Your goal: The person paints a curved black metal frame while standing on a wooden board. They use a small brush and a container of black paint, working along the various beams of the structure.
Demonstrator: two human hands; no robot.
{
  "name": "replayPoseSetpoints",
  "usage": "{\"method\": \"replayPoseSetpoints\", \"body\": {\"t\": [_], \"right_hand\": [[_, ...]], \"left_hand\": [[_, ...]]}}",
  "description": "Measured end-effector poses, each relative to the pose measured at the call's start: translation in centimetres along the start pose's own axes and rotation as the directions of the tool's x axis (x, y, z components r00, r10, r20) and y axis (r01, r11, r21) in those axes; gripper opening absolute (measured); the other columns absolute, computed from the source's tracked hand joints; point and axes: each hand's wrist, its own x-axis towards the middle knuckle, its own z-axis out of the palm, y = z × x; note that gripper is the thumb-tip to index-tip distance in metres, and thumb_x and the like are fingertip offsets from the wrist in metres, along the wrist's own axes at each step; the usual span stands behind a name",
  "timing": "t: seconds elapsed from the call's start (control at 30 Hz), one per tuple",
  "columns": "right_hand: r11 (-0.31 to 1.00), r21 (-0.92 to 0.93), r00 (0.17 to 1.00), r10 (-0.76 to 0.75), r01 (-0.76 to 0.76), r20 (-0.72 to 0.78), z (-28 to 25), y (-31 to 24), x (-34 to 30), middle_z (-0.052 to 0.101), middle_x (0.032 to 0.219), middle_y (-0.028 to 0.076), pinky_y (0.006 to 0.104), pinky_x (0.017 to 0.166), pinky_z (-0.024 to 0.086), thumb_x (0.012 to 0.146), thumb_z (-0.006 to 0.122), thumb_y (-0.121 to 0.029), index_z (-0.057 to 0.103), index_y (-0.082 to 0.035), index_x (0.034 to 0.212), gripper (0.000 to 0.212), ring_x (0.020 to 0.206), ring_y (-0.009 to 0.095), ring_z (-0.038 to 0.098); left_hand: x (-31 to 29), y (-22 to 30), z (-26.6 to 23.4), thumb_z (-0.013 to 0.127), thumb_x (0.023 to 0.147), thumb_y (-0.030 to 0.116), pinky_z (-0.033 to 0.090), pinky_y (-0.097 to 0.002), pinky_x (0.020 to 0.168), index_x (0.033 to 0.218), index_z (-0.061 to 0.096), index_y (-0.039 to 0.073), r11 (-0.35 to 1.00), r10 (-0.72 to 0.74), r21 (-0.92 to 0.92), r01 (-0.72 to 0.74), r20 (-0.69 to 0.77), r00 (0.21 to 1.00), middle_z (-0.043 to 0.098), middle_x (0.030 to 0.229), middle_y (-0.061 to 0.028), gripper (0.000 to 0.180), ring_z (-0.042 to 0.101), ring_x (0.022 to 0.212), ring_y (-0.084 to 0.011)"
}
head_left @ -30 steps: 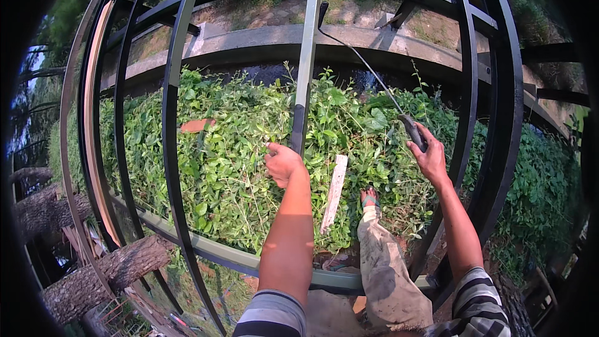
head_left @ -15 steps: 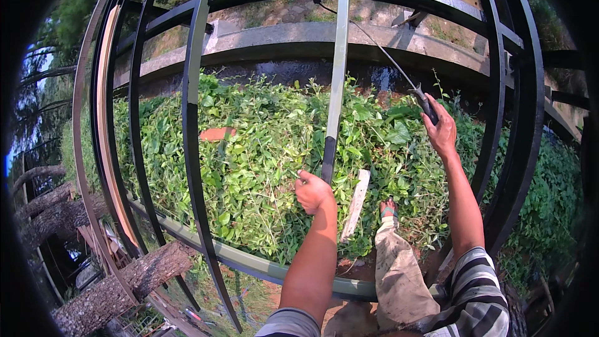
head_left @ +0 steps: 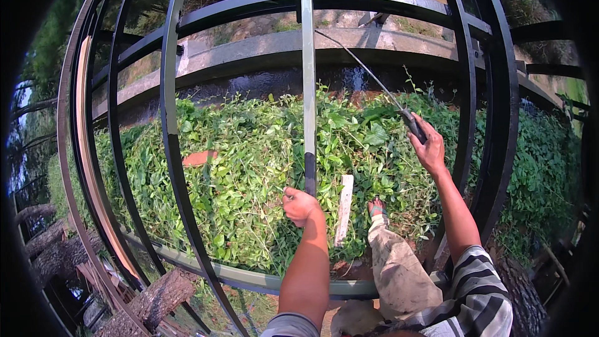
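Compared with one second before, the bare right hand (head_left: 430, 150) had moved farther from the body. From the head view, it was holding a thin, dark-handled metal rod tool (head_left: 409, 118), which extended up to the straight grey-green and black bar (head_left: 308, 87). The bare left hand (head_left: 302, 208), fingers curled, was at the bar's black part; if it gripped, I could not tell.

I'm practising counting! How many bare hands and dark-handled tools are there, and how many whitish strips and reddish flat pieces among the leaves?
Bare hands (left hand, right hand): 2
Dark-handled thin metal tool: 1
Long, flat whitish strip: 1
Flat reddish-orange piece: 1
Total: 5
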Motion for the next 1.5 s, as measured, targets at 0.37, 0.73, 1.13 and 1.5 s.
{"method": "replayPoseSetpoints", "body": {"t": [0.37,0.73,1.13,1.5], "right_hand": [[0.294,0.864,0.686,0.723,-0.409,0.079,3.0,-8.5,-10.7,0.061,0.083,0.002,0.0230,0.044,0.045,0.104,0.063,-0.020,0.040,-0.007,0.159,0.061,0.067,0.008,0.059],[-0.077,0.986,0.826,0.539,-0.146,0.164,-12.0,-14.8,-4.7,0.060,0.094,0.008,0.0172,0.043,0.039,0.103,0.060,-0.014,0.044,0.000,0.149,0.051,0.068,0.007,0.055],[-0.105,0.986,0.838,0.519,-0.133,0.168,-21.0,-8.4,-3.0,0.062,0.091,0.011,0.0152,0.042,0.039,0.101,0.063,-0.012,0.054,0.005,0.131,0.035,0.067,0.008,0.056],[-0.131,0.976,0.830,0.514,-0.175,0.218,-21.7,-2.5,-3.1,0.063,0.092,0.010,0.0147,0.040,0.038,0.103,0.061,-0.013,0.054,0.005,0.131,0.034,0.065,0.006,0.055]], "left_hand": [[-1.1,0.6,0.2,0.039,0.101,0.054,0.053,-0.0537,0.093,0.119,0.077,0.011,0.999,0.038,0.022,-0.037,-0.025,0.999,0.076,0.111,-0.0178,0.060,0.071,0.099,-0.0397],[0.0,-0.3,0.8,0.038,0.103,0.054,0.051,-0.0539,0.096,0.114,0.077,0.005,0.997,0.063,0.044,-0.061,-0.056,0.996,0.076,0.107,-0.0229,0.064,0.070,0.103,-0.0421],[-1.0,-0.1,1.0,0.045,0.099,0.051,0.049,-0.0544,0.098,0.108,0.078,0.000,0.999,0.039,0.025,-0.037,-0.074,0.996,0.074,0.108,-0.0249,0.061,0.069,0.104,-0.0426],[-0.6,-0.5,1.1,0.040,0.099,0.052,0.050,-0.0539,0.098,0.110,0.078,0.002,0.996,0.086,0.028,-0.084,-0.074,0.994,0.075,0.108,-0.0229,0.064,0.069,0.104,-0.0421]]}}
